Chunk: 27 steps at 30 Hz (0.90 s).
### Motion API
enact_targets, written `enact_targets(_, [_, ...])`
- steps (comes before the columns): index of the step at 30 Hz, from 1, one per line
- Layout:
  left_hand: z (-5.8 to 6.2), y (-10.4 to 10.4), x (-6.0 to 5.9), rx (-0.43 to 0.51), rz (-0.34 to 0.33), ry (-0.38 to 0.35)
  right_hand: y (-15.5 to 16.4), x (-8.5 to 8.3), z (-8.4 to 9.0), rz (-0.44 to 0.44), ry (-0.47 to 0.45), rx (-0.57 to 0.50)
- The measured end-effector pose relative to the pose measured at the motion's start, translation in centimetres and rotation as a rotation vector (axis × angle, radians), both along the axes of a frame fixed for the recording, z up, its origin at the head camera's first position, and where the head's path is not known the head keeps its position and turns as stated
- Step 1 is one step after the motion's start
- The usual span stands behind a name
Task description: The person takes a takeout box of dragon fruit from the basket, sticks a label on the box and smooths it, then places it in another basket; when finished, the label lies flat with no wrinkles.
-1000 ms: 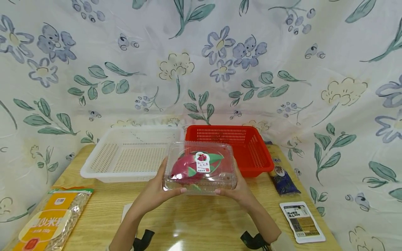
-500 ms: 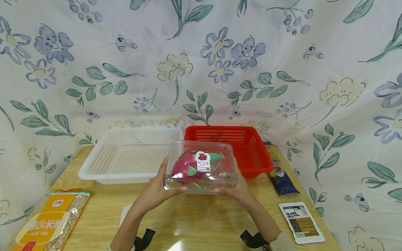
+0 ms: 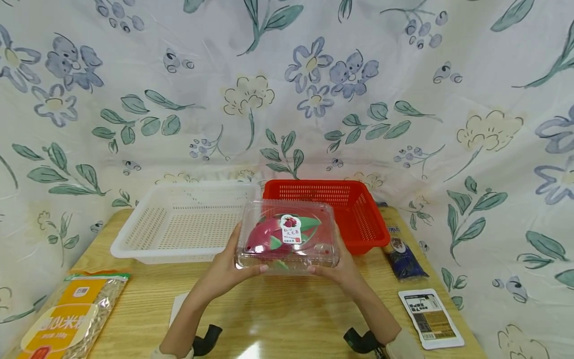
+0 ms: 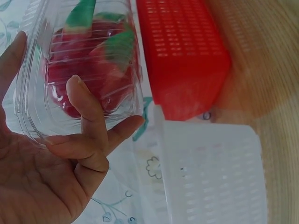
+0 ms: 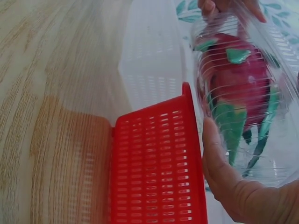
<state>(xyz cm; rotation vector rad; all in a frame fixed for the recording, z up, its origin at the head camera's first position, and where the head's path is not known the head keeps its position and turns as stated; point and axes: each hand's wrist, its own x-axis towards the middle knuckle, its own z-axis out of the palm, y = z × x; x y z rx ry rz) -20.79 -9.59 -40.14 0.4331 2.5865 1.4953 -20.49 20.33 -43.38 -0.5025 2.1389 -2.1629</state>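
Observation:
A clear plastic clamshell box is held up in front of the two baskets in the head view. Inside it lies a red dragon fruit with green scales, behind a white printed label on the lid. My left hand grips the box's left end, thumb along the near edge. On the opposite end, my right hand grips it the same way. Curled fingers press the box's underside in the left wrist view, where the left hand shows. The right wrist view shows the right hand supporting the other end.
A white basket and a red basket stand side by side at the back of the wooden table. An orange packet lies left. A blue bag and a white-edged pouch lie right.
Both hands keep their grip on the box, which has tilted and shifted very slightly upward. The head view has drifted a little; nothing on the table has moved.

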Motion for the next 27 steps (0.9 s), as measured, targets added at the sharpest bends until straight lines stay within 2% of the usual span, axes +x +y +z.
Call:
enact_targets(7, [0.1,0.3,-0.3,-0.039,0.002,-0.017,0.4,-0.3,-0.2,-0.004,-0.010,-0.064])
enact_targets(13, [0.1,0.5,-0.5,0.012,-0.022,-0.037,0.8,-0.5,-0.3,0.017,-0.018,-0.103])
enact_targets(20, [0.4,0.9,-0.6,0.066,-0.014,-0.039,1.1,-0.6,0.1,-0.005,-0.025,-0.110])
enact_targets(27, [0.8,1.3,-0.5,0.055,-0.024,-0.009,1.3,-0.7,0.1,-0.012,-0.018,-0.128])
